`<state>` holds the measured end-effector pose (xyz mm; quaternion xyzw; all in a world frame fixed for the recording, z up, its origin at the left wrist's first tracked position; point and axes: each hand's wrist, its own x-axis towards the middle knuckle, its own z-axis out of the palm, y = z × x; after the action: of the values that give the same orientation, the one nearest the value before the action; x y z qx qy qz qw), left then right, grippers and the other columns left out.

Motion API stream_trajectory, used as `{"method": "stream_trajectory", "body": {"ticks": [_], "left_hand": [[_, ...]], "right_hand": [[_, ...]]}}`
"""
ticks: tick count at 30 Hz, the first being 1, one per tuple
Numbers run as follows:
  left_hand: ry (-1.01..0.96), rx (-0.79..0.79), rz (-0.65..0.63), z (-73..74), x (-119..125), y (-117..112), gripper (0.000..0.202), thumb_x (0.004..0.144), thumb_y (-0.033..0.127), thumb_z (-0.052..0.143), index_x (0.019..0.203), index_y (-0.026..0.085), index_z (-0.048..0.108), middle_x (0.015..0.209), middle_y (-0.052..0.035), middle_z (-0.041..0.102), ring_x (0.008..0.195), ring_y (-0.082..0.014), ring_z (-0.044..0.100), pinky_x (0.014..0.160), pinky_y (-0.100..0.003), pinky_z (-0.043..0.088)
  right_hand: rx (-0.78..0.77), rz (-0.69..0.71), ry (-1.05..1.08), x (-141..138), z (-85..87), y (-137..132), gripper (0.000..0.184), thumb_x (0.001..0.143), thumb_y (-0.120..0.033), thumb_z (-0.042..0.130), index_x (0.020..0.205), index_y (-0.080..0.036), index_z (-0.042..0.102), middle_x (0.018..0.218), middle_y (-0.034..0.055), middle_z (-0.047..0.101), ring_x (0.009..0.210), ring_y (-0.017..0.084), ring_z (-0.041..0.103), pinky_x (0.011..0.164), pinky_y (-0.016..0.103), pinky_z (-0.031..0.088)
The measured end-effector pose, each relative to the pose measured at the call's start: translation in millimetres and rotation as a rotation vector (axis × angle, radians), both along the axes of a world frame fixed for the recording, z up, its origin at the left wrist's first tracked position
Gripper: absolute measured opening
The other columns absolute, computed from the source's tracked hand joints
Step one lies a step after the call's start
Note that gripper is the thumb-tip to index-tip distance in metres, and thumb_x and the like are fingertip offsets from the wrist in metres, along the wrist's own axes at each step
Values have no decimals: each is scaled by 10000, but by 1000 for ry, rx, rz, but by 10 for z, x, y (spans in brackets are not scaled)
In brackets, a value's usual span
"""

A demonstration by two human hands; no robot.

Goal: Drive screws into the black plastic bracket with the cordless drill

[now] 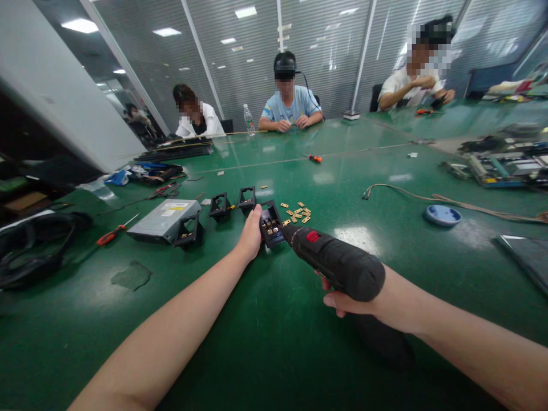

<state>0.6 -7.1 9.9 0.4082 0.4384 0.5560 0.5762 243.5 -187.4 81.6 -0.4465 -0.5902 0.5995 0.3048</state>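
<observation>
Head view: the right hand wraps closed around a black power screwdriver, its tip in the black housing that the left hand pinches steady on the green table; brass tabs lie just beyond.

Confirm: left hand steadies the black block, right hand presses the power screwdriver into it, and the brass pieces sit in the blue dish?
Not quite. In the head view the brass pieces lie loose on the table behind the black block; the blue dish sits apart to the right. Left hand, right hand and power screwdriver are as you say.
</observation>
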Motion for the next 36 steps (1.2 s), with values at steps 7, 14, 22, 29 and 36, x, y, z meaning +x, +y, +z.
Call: {"method": "stream_trajectory", "body": {"ticks": [7,14,22,29,36], "left_hand": [[10,6,-14,18,3,-15,508,864,723,690,933,225,612,954,-44,766,950,-233,749,903,-398,622],[11,-6,-1,42,12,-29,474,891,692,675,929,225,611,941,-55,767,978,-257,760,909,-420,626],[-6,-17,-7,38,15,-27,492,867,706,694,950,229,606,937,-54,769,985,-273,771,881,-429,638],[-6,1,-5,5,3,-5,511,854,715,708,946,222,609,941,-46,767,947,-241,757,889,-398,624],[14,-3,-7,12,-6,-4,506,877,716,674,964,222,611,930,-49,765,898,-234,755,853,-389,625]], "right_hand": [[13,4,-3,-2,8,0,340,789,-293,868,1032,-170,664,825,34,731,612,180,716,570,280,565],[24,-2,2,1,7,4,328,784,-285,869,1012,-164,667,824,42,735,610,187,720,574,293,576],[30,-4,-26,8,30,-19,340,791,-303,867,1008,-169,642,828,37,728,618,184,718,575,290,571],[65,10,-49,-8,45,-8,309,794,-303,847,967,-165,631,814,37,722,603,174,702,598,299,578],[32,3,-10,-27,42,-4,336,766,-295,862,971,-163,631,833,36,711,606,168,699,565,276,561]]}}
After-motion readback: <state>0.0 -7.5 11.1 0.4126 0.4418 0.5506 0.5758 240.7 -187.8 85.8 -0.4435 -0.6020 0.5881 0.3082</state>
